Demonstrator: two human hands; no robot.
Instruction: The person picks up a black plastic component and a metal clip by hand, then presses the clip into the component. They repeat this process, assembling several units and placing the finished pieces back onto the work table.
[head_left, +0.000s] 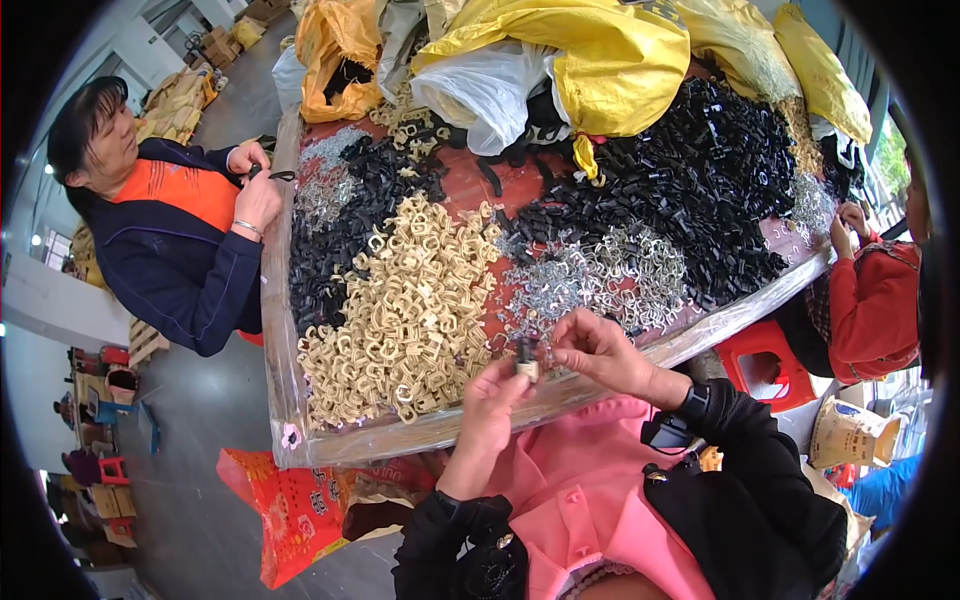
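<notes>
Near the front edge of the table, my left hand (488,402) pinches a small black and beige plastic part (527,369) between thumb and fingertips. Just to its right, my right hand (606,352) is closed at the fingertips; whatever it may hold is too small to make out. A large heap of beige plastic clips (410,310) lies left of my hands. Beyond them are small grey metal pieces (548,292) and a pile of shiny bent metal hooks (640,270). Black plastic parts (690,165) cover much of the far right.
A raised, wrapped rim (700,338) edges the table. Yellow sacks (620,75) and an orange bag (340,50) stand at the back. One co-worker (170,220) handles a black part at the left; another (875,300) works at the right. A red bag (285,515) is below.
</notes>
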